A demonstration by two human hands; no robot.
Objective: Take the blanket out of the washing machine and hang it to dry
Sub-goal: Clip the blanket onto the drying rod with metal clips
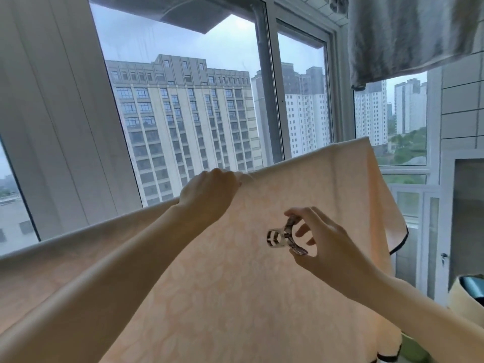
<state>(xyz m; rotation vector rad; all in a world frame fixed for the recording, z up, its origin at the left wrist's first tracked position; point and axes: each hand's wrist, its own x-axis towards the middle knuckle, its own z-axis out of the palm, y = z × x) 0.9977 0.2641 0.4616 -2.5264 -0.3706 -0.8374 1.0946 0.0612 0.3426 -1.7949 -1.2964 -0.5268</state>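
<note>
Overhead, the blanket [262,297] hangs draped, its top edge running lower-left to upper-right. Left hand [209,195] pinches that edge in a closed grip; right hand [327,247] squeezes a clothes clip [284,237].
</note>
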